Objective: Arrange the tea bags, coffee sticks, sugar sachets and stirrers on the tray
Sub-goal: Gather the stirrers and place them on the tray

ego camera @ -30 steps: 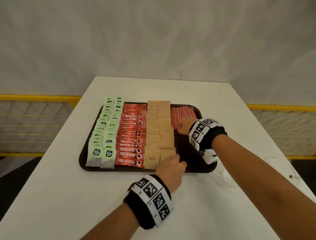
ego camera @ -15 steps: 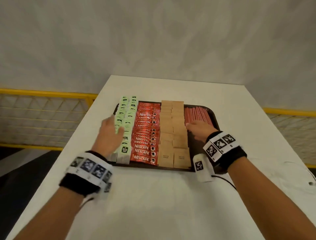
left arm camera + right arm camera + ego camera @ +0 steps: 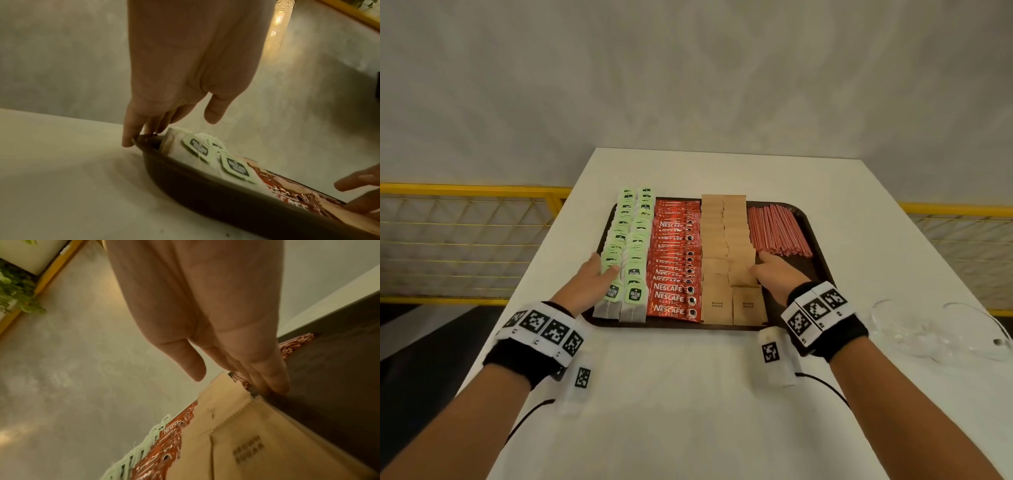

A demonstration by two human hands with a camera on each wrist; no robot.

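A dark brown tray (image 3: pixel 812 226) on the white table holds two rows of green-tagged tea bags (image 3: pixel 635 236), red Nescafe coffee sticks (image 3: pixel 674 260), brown sugar sachets (image 3: pixel 722 240) and a bundle of red stirrers (image 3: pixel 777 229). My left hand (image 3: pixel 592 277) lies with straight fingers along the tray's left rim (image 3: pixel 144 146), beside the tea bags (image 3: pixel 205 152). My right hand (image 3: pixel 774 270) rests flat on the tray floor (image 3: pixel 329 386) beside the sugar sachets (image 3: pixel 236 426), its fingertips near the stirrers' (image 3: pixel 292 344) front ends. Neither hand holds anything.
Clear glass dishes (image 3: pixel 941 335) stand on the table at the right, near my right wrist. A yellow mesh railing (image 3: pixel 465 240) runs behind the table on both sides. A grey wall rises behind.
My left hand left the front sugar sachets and moved across to the tray's left rim by the tea bags. My right hand stayed near the stirrers and settled lower beside the sugar sachets.
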